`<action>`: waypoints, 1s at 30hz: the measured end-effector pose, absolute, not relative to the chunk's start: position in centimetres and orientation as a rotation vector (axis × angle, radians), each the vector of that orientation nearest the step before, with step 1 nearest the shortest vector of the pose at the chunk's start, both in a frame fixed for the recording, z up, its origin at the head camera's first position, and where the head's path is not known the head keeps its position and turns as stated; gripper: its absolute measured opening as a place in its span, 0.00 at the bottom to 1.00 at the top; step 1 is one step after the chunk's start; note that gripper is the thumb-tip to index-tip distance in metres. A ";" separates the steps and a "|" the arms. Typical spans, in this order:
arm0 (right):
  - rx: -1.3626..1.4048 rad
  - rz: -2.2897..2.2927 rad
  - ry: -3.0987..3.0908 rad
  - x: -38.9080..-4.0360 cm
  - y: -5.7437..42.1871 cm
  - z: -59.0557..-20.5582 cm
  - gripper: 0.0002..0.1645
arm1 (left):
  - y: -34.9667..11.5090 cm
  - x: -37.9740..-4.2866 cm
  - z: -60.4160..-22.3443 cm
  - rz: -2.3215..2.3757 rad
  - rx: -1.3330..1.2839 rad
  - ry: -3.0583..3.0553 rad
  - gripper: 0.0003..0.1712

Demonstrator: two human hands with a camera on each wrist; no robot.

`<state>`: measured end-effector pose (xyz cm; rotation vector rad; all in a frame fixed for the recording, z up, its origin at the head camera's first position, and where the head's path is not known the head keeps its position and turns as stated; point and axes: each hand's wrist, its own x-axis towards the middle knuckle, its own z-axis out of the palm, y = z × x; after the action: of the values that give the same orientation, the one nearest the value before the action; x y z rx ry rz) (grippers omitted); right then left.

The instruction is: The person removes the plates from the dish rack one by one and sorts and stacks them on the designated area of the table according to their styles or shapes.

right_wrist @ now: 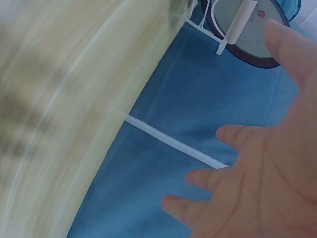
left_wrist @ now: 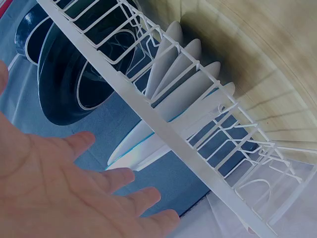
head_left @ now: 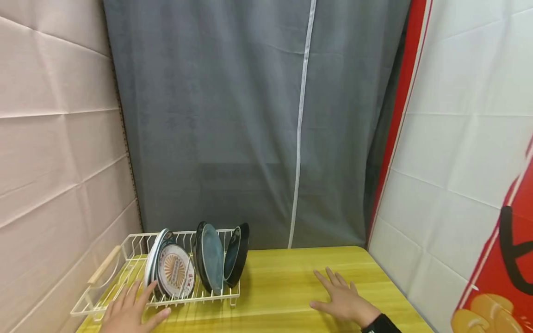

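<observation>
Fingers spread, my left hand hovers at the near side of a white wire dish rack, holding nothing. In the left wrist view the palm faces the rack's rail. Plates stand on edge in the rack: a white plate with an orange sunburst print on the left, a blue-grey plate in the middle, and a dark bowl-like dish at the right end. Over the right part of the table, my right hand is also spread and empty, apart from the rack.
The rack stands on the left of a yellow wood-grain table; a wooden handle is on its left end. Behind hangs a grey curtain with a white strip. White cloth walls close both sides.
</observation>
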<state>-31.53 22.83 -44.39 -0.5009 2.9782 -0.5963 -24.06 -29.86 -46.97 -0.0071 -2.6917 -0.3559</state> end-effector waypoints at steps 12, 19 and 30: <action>-0.724 -0.662 2.834 -31.5 18.1 -44.2 0.52 | -30.3 -23.2 -46.1 -0.408 -0.038 -2.725 0.47; -0.864 -0.614 2.821 -31.5 14.6 -43.6 0.53 | -29.7 -23.8 -44.4 -0.406 -0.064 -2.718 0.48; -1.122 -0.462 2.817 -30.6 9.2 -44.0 0.54 | -29.0 -24.5 -42.2 -0.432 -0.068 -2.735 0.50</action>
<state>-30.61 9.22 -44.02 -1.1216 2.8166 -0.4618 -24.52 -29.02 -42.19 -0.0681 -2.7346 -0.4316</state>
